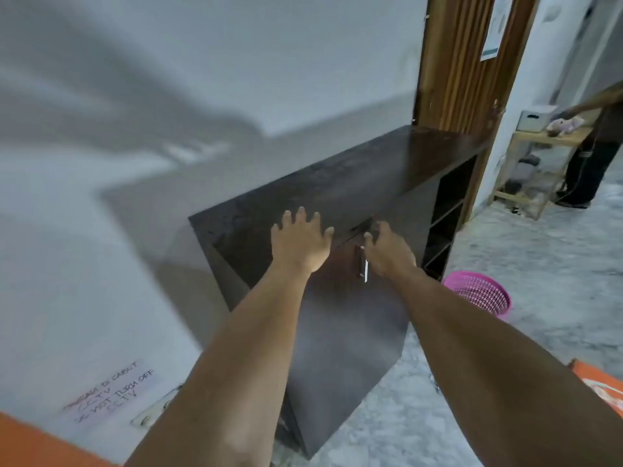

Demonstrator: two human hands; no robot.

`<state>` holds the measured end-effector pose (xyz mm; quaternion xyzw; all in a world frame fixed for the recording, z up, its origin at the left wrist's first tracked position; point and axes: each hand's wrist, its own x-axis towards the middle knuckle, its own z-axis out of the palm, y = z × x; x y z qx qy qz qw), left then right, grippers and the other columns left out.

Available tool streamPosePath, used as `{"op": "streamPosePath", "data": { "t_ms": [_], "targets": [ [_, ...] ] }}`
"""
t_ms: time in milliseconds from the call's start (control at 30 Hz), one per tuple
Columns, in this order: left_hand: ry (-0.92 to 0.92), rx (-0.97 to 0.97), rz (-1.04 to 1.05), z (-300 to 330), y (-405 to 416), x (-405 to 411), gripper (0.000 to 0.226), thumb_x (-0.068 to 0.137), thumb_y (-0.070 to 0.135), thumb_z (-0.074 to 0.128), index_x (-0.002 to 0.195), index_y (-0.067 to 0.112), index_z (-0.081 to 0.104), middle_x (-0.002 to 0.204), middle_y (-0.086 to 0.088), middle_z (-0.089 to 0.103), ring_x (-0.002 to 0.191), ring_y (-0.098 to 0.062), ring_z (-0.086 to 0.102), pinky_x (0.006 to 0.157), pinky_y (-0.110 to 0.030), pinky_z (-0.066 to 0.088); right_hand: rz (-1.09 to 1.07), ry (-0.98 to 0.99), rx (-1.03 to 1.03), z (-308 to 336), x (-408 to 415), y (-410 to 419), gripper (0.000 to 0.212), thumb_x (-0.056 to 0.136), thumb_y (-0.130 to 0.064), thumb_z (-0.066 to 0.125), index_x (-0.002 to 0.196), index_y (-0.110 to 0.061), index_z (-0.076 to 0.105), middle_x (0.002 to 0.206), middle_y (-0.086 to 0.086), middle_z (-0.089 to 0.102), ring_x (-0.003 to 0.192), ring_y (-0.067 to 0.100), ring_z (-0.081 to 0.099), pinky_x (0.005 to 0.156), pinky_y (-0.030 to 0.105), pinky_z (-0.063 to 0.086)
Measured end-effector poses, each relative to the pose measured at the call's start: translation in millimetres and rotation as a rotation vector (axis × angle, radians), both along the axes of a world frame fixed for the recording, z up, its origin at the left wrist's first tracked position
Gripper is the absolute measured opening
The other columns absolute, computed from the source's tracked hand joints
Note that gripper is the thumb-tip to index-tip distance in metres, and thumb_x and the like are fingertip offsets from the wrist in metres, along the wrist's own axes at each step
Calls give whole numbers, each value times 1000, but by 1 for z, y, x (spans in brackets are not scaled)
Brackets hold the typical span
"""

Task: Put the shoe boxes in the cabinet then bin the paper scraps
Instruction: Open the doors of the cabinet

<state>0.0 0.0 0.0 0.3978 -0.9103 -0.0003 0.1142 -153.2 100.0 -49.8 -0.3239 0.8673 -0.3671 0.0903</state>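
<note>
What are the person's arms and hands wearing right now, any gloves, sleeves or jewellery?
No gloves: the left hand and right hand are bare, and both forearms are uncovered. No watch, ring or band shows. Orange fabric, probably short sleeves, appears at both lower corners of the frame.

Left hand [301,242] splayed flat; right hand [387,252] curled, arms outstretched.

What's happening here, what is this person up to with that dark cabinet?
A person reaches both hands to a dark cabinet. The left hand, fingers spread, is at its top edge; the right hand is at the door's top edge, beside the metal handle. A pink basket sits on the floor nearby. No shoe boxes show.
</note>
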Motion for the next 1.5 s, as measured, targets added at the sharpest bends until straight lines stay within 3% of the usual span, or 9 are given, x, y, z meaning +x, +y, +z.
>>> {"op": "streamPosePath", "data": {
  "t_ms": [233,400,700,800,933,1067,1200,1367,1500],
  "targets": [
    [-30,-11,53,-43,-13,-22,72,98,68,8,158,32,23,167,-5,21,154,-35,14,121,-61,14,-131,-278,-60,-68,-14,-40,63,103,-58,34,160,-37,16,129,27,65,118,47,62,97,46,47],
    [-48,47,56,-39,-11,-21,71,98,68,10,159,32,19,169,-3,15,156,-32,8,123,-60,8,-46,-361,-142,-75,-9,-20,53,104,-59,33,150,-34,40,136,18,64,122,42,61,101,45,47],
    [-57,222,73,-21,46,14,93,94,77,13,162,13,5,170,-10,-2,156,-32,-5,125,-55,-3,-160,-350,-216,-77,32,96,54,103,-60,39,144,-25,42,130,13,66,119,40,62,90,39,45],
    [-56,201,42,-23,75,39,93,93,78,14,161,15,12,170,-12,-1,156,-35,-5,125,-57,-2,-198,-260,-246,-85,54,157,55,96,-67,35,128,-28,57,108,6,76,100,32,72,91,49,57],
    [-2,307,27,-28,119,71,88,92,79,20,160,23,24,170,-11,0,155,-38,-11,123,-61,-1,-79,-139,-273,-99,95,232,24,105,-46,49,102,-30,67,68,-5,74,63,10,72,69,44,63],
    [-33,411,25,-34,155,99,85,92,77,29,158,23,28,170,-10,-4,154,-37,-18,122,-63,0,13,175,-211,-105,144,270,37,100,-53,54,75,-27,62,64,-8,58,56,6,56,53,33,47],
    [-25,461,-3,-39,172,115,77,92,66,45,157,28,30,170,-7,-6,152,-37,-23,122,-61,3,143,317,-196,-124,185,286,49,98,-66,43,86,-28,71,80,-13,60,66,6,59,57,29,50],
    [-3,513,-12,-40,177,136,69,91,33,55,156,29,32,170,-6,-9,152,-33,-27,124,-60,4,206,131,-179,-129,229,287,58,98,-68,40,86,-21,70,71,-6,71,64,10,67,58,36,54],
    [-89,488,-48,-37,177,139,65,97,34,53,157,31,27,169,-8,-12,152,-38,-23,123,-63,7,141,-202,-217,-127,230,283,66,101,-64,40,79,-12,75,72,3,76,55,17,72,61,48,60]
  ]
}}
